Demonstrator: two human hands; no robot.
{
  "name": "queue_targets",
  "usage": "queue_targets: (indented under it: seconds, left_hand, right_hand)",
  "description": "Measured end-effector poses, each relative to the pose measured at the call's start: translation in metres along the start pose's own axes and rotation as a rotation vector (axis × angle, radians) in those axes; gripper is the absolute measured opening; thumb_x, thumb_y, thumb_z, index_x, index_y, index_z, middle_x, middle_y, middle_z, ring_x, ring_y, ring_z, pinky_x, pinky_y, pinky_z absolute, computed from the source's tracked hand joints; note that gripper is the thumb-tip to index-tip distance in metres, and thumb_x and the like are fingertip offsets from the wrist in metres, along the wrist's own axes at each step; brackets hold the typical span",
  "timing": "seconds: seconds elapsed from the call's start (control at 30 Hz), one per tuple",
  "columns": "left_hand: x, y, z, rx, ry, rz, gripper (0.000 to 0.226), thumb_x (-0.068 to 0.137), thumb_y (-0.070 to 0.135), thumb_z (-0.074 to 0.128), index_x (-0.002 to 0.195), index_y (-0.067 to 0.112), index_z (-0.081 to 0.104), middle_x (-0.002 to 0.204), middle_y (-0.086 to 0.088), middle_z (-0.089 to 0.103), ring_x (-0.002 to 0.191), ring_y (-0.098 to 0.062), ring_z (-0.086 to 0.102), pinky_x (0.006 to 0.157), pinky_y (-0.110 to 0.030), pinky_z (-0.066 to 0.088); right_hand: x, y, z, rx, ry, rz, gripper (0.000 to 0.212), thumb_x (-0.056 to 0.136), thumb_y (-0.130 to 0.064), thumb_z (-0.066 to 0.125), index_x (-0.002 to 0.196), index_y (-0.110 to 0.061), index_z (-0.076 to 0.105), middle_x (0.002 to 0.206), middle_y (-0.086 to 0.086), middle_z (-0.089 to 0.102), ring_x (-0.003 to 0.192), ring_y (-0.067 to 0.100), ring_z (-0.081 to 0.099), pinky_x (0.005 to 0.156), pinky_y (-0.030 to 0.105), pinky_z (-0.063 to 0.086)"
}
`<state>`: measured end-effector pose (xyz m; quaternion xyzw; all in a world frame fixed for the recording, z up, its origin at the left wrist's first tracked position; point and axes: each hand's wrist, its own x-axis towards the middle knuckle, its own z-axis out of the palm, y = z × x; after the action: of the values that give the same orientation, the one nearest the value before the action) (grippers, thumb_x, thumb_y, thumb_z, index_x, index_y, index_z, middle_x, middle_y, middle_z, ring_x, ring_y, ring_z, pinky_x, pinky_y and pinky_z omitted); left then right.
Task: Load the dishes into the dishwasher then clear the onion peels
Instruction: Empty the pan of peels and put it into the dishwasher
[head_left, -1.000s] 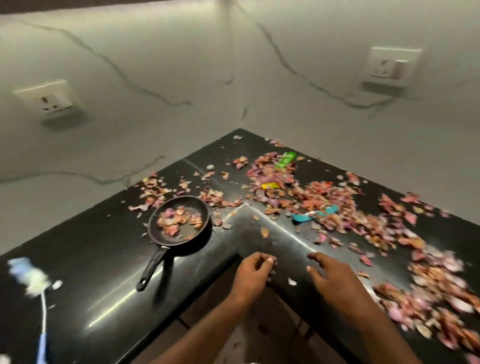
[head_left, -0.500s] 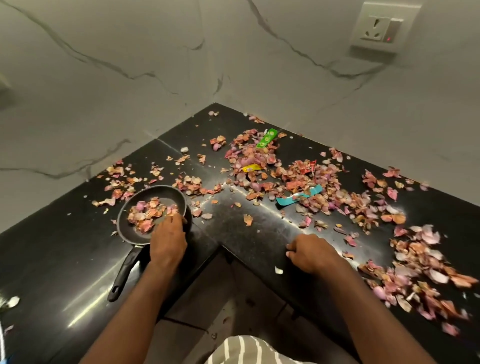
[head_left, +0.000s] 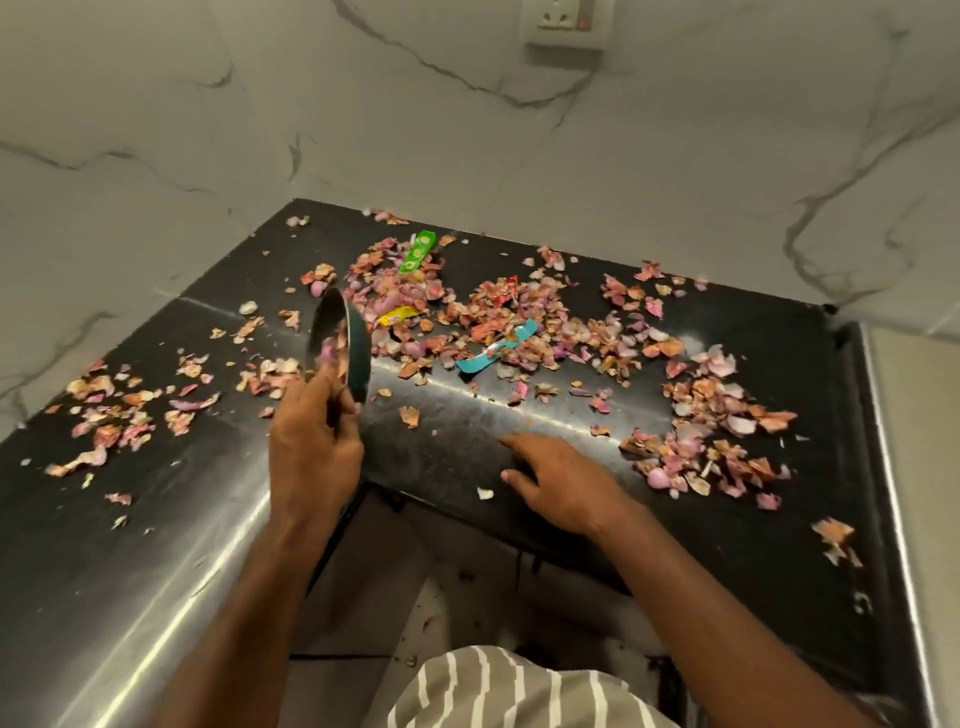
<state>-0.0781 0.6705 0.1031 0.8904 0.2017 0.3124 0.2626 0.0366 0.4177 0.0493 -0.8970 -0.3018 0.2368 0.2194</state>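
Head view: the left hand now grips the small black frying pan, fingers curled round its near end, and has lifted it off the black granite counter and tipped it almost on edge. Half a second ago it sat flat at the counter's inner corner with that hand just reaching its rim. Some onion peels lie inside the tilted pan, seemingly about to slide out. The right hand lies flat on the counter at the pan's 4 o'clock, fingers spread and holding nothing; before, it was curled.

More peels cover the counter from 12 to 3 o'clock of the pan, mixed with a green wrapper, a yellow wrapper and a teal strip.

Emptying the pan probably readies it for the dishwasher, which is not in view; peel clearing is still wholly ahead.
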Motion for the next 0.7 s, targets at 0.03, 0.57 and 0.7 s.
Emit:
queue_targets:
  seconds: [0.03,0.57,0.7]
  left_hand:
    - [0.0,0.018,0.004,-0.121,0.023,-0.013,0.036,0.09,0.0,0.075,0.082,0.026,0.05,0.088,0.007,0.057,0.077,-0.008,0.055,0.062,-0.024,0.051]
    - [-0.144,0.321,0.12,-1.773,-0.867,-0.495,0.029,0.103,0.0,0.052,0.081,0.018,0.045,0.106,-0.001,0.07,0.095,-0.011,0.074,0.077,-0.023,0.063]
    - [-0.233,0.38,0.113,-1.525,-1.199,-0.095,0.05,0.101,0.004,0.063,0.072,0.021,0.025,0.072,0.002,0.053,0.064,-0.01,0.051,0.06,-0.021,0.046]
  right_hand:
    - [-0.013,0.001,0.001,0.053,0.044,-0.02,0.059,0.104,-0.05,0.057,0.159,-0.039,0.036,0.165,-0.007,0.04,0.148,0.017,0.041,0.121,0.043,0.038]
    - [-0.292,0.103,-0.012,0.402,0.984,0.472,0.055,0.101,-0.057,0.057,0.148,-0.038,0.036,0.129,-0.012,0.066,0.113,0.009,0.066,0.096,0.029,0.056]
    - [-0.375,0.123,0.021,0.496,1.231,0.708,0.031,0.103,-0.06,0.049,0.122,-0.036,0.043,0.086,-0.02,0.06,0.074,-0.003,0.058,0.06,0.013,0.04]
